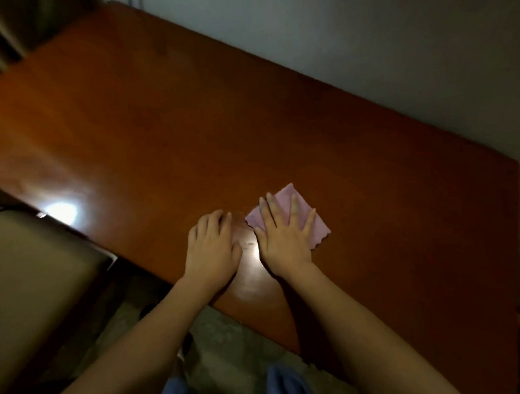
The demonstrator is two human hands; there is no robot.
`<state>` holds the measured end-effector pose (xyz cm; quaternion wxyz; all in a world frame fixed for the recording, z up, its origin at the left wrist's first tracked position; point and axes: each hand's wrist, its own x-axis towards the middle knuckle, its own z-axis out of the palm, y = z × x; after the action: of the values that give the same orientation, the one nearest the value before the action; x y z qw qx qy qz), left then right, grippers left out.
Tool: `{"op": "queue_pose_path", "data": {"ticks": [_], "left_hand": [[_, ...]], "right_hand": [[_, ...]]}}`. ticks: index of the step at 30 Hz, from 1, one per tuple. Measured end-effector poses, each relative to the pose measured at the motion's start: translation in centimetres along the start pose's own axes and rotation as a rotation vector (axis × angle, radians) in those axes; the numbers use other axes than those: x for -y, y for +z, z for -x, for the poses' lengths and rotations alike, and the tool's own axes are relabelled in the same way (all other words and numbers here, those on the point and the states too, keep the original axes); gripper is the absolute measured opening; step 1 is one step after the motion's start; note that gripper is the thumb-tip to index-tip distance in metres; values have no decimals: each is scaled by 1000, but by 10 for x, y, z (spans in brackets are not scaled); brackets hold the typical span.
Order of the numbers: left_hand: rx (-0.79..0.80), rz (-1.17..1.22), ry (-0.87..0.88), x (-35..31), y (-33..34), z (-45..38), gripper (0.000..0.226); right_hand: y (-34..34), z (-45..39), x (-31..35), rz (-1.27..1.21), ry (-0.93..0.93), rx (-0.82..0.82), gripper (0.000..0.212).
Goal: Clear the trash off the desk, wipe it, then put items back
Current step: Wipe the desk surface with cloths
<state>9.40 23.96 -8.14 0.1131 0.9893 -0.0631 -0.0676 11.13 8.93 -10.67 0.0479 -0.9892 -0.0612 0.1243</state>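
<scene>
A reddish-brown wooden desk (187, 116) fills most of the view. Near its front edge lies a small pink cloth (317, 227), spread flat. My right hand (284, 238) presses down on the cloth with its fingers straight and spread. Just to the left, my left hand (213, 248) rests on the bare desk top, fingers slightly bent, holding nothing. The two hands almost touch.
A grey wall (395, 36) runs along the desk's far edge. A beige chair seat (29, 272) stands at the left, beside the desk's front edge. Grey floor (231, 351) and blue trouser legs show below. A bright light reflection (61, 212) sits on the desk's left front.
</scene>
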Motion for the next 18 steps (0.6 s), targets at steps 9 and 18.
{"op": "queue_pose_path", "data": {"ticks": [9,18], "left_hand": [[-63,7,-241,176,-47,-50,56],[-156,103,-415,341,-93,-97,52]], "right_hand": [[-13,-114,159,84,-181,22,61],[-26,-226,315,159,-302,38,72]]}}
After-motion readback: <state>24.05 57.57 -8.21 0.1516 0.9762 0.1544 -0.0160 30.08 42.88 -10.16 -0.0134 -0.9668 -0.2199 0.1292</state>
